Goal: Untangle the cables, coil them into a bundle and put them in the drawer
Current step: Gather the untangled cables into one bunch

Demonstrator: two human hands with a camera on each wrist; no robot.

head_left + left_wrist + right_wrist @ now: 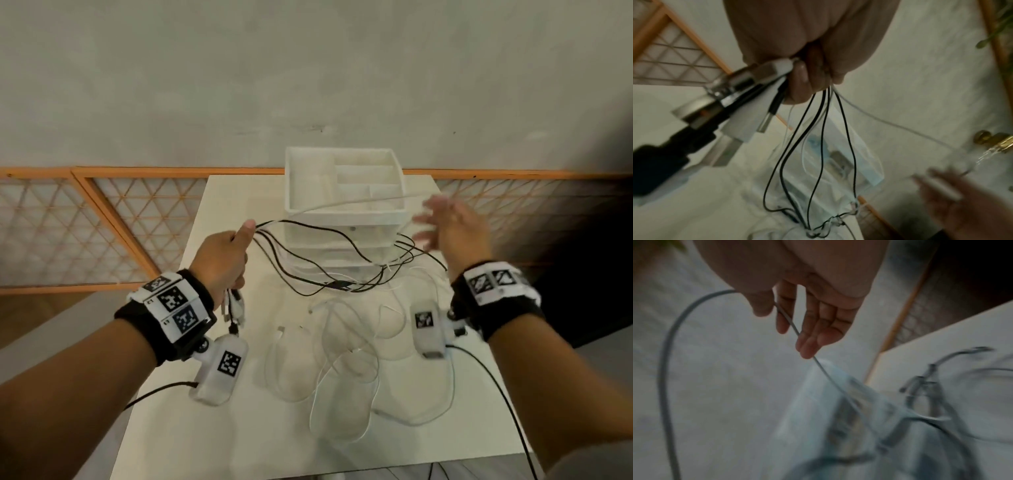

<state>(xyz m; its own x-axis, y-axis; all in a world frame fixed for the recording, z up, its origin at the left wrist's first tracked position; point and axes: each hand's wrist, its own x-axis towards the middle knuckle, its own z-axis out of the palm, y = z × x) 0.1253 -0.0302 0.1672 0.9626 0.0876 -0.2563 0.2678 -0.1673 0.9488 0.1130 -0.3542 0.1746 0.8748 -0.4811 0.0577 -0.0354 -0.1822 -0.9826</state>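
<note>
My left hand [222, 260] grips a bunch of black cables [308, 270] and white ones in its fist above the table's left side. Their USB plugs [234, 308] hang below the fist, and the plugs [748, 84] show close in the left wrist view. The strands run to a tangle [342, 284] in front of the white drawer unit [342, 217]. One white cable [342, 204] stretches from the fist to my right hand [445, 226], which is blurred, with fingers straight and spread. In the right wrist view this cable [791, 322] lies across those fingers [818, 331].
More white cable [342, 359] lies in loose loops on the white table [205, 428]. The drawer unit has an open compartment tray on top and closed translucent drawers [342, 246] below. An orange lattice rail [102, 222] runs behind the table.
</note>
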